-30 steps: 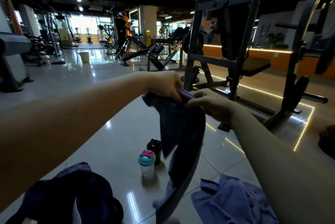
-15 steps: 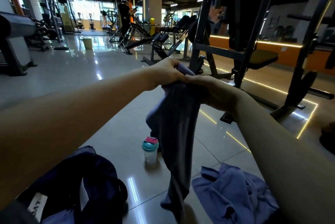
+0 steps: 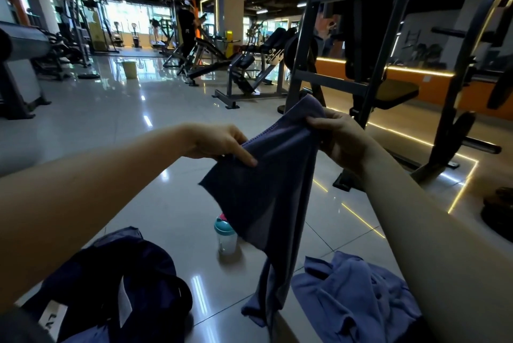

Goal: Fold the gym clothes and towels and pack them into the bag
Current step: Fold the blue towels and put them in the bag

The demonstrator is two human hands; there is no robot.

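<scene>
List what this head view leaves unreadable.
- Clear shaker bottle with teal lid: top partly behind the hanging purple cloth, head view.
- Dark navy bag: bottom edge crops it; interior too dark, head view.
- Crumpled blue fabric on the floor: right forearm covers part; towel or garment unclear, head view.

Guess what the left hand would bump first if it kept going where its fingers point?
The cloth, which it pinches. The left hand points right across it, toward the right hand gripping the other corner. That hand would likely come next, though depth is unclear.
</scene>
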